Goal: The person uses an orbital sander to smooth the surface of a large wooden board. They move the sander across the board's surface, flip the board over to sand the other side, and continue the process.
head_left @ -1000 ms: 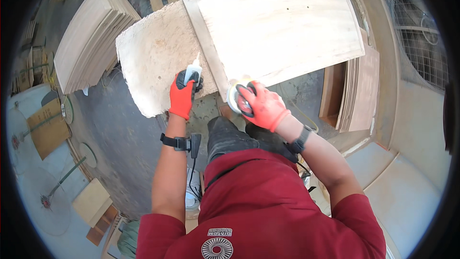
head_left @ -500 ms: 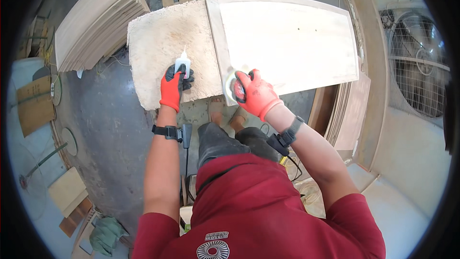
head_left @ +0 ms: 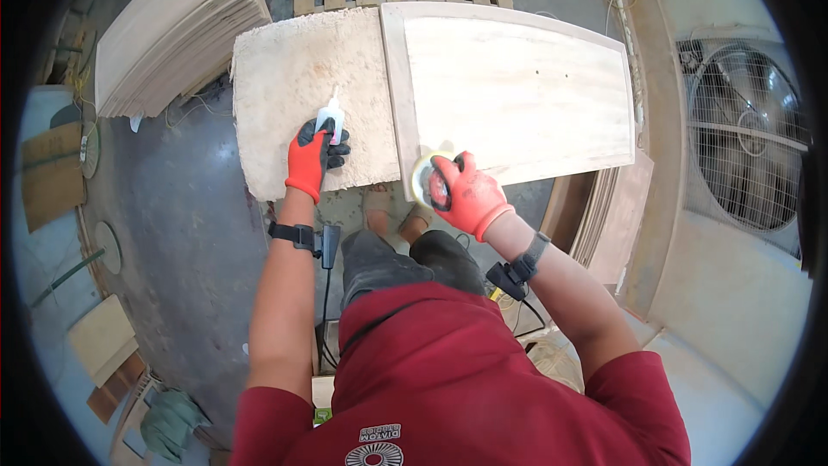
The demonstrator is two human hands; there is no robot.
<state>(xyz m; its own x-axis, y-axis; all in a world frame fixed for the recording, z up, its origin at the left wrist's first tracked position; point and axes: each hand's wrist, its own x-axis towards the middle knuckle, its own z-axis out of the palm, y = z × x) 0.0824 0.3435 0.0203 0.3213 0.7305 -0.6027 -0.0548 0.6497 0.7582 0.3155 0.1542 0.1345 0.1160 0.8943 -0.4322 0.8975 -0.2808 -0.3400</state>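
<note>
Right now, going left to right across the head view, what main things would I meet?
Brown cardboard sheet → stacked curved boards → white squeeze bottle in the left hand → round tool in the right hand → large caged fan.

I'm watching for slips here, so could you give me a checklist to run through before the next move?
1. Bottle held securely in the left hand: ok, fingers around its body.
2. Nozzle pointing away from the person: ok.
3. Nozzle open or blocked: cannot tell, too small.
4. Round tool gripped by the right hand: ok, at the near left corner of the framed panel.
5. Round tool running or stopped: cannot tell.
6. Red gloves on both hands: ok.
</note>
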